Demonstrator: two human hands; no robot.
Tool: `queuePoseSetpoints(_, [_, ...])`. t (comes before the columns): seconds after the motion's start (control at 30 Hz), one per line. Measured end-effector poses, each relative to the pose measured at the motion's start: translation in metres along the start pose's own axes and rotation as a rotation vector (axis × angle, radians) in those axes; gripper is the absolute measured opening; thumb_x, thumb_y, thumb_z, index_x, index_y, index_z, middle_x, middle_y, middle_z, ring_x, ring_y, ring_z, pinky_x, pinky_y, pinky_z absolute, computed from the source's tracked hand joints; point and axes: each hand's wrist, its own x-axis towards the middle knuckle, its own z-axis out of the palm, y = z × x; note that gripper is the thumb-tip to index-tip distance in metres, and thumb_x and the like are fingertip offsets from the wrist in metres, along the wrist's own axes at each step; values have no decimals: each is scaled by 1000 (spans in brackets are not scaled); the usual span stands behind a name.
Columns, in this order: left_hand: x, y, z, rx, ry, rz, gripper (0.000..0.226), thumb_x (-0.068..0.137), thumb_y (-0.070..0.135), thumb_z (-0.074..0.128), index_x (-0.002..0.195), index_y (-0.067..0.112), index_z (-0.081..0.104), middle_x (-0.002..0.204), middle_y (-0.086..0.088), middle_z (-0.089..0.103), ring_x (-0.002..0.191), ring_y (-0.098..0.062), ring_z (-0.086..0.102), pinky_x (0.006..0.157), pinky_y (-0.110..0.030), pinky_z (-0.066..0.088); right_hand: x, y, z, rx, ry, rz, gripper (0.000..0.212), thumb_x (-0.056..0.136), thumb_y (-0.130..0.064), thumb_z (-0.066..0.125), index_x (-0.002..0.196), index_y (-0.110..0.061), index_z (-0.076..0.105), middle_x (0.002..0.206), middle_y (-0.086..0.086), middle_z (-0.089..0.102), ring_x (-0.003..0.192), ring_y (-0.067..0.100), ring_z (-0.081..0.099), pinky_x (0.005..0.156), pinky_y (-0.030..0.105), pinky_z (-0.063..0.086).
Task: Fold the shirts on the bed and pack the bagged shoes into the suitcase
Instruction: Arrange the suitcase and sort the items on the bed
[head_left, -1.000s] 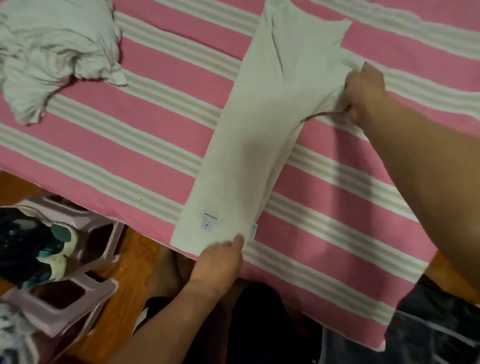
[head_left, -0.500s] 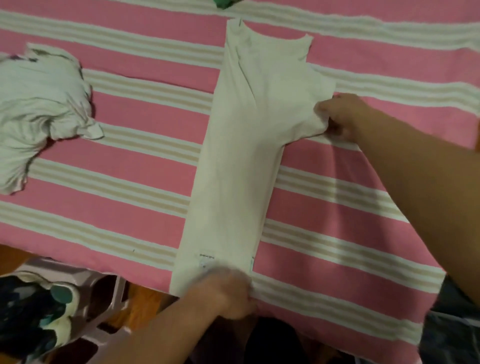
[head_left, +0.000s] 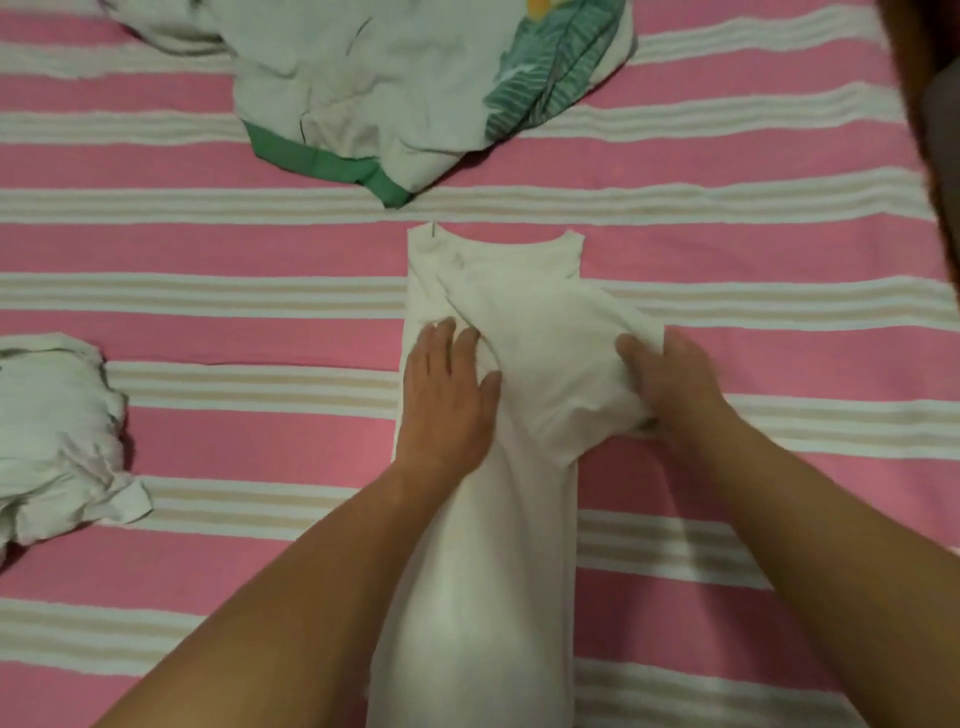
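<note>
A cream, soft cotton shirt (head_left: 483, 545) lies flat in a long narrow strip down the middle of the bed, collar end away from the person, its sleeve folded across the chest in a loose, rumpled flap. The left hand (head_left: 447, 400) presses flat on the shirt with straight fingers; the right hand (head_left: 670, 387) grips the bunched sleeve edge. Under the shirt spreads a pink bedsheet with cream and tan woven stripes (head_left: 208, 260). Beyond the shirt's collar sits a crumpled white garment with green trim and leaf print (head_left: 395, 83); left of the shirt, well apart, lies a wrinkled pale bundle of cloth (head_left: 57, 441).
</note>
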Motion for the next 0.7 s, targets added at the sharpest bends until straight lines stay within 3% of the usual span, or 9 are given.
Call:
queuePoseSetpoints(0.07, [4,-5,3,-38,-56,-62,62,105,42,34,157,10,27,165,-18,19,153,-37,15,124,-50,18,-17,26,-4,108,193,-106,16,96,-28,62,109,-21,67,99,-1,71,94,24,69,75,38,58])
queuePoseSetpoints(0.2, [23,-7,7,71,-183,-7,62,106,57,17,162,36,4,170,-8,-7,156,-33,-12,126,-53,2,-23,42,-4,124,236,-130,14,100,-20,56,104,-26,69,94,-6,72,87,11,70,68,25,53])
queuePoseSetpoints(0.3, [53,-14,8,201,-241,70,63,103,66,13,160,44,-3,170,-5,-10,154,-38,-16,123,-61,-1,-19,29,4,109,242,-158,19,103,-18,52,108,-26,68,93,-11,70,71,-10,65,56,9,48])
queuePoseSetpoints(0.4, [86,-12,13,249,-298,141,67,96,76,10,156,52,-9,169,-4,-15,153,-40,-19,118,-69,-7,-21,30,-1,27,209,-230,24,105,-20,46,113,-31,65,97,-16,69,75,-14,62,58,4,45])
queuePoseSetpoints(0.47, [95,-8,16,285,-337,116,70,92,81,7,153,55,-15,168,-3,-20,152,-39,-24,116,-70,-11,-18,29,-6,-103,173,-280,26,106,-22,42,121,-35,60,98,-18,66,78,-13,60,60,4,43])
queuePoseSetpoints(0.53, [97,-4,16,314,-387,87,72,89,83,5,151,56,-18,166,-3,-26,150,-39,-28,115,-70,-13,-16,23,-9,-237,102,-253,26,107,-24,40,121,-38,56,95,-15,65,80,-4,61,65,12,46])
queuePoseSetpoints(0.6, [100,2,11,332,-447,50,73,89,83,8,152,55,-18,165,-3,-29,150,-40,-28,115,-70,-12,-17,10,-12,-343,51,-216,20,106,-24,39,106,-22,59,90,-7,64,82,14,61,65,23,44])
queuePoseSetpoints(0.67, [104,15,-5,238,-501,3,73,93,78,18,157,49,-4,168,-7,-21,152,-41,-20,119,-66,-9,-24,-14,-13,-414,17,-208,21,106,-21,39,94,-13,54,86,-1,58,81,21,54,61,28,38])
queuePoseSetpoints(0.7, [103,22,-18,79,-486,-56,68,97,72,27,159,44,15,170,-11,-5,155,-40,-6,121,-60,-1,-30,-27,-10,-462,-20,-225,19,106,-19,37,98,-15,54,90,-1,57,84,22,54,61,28,38])
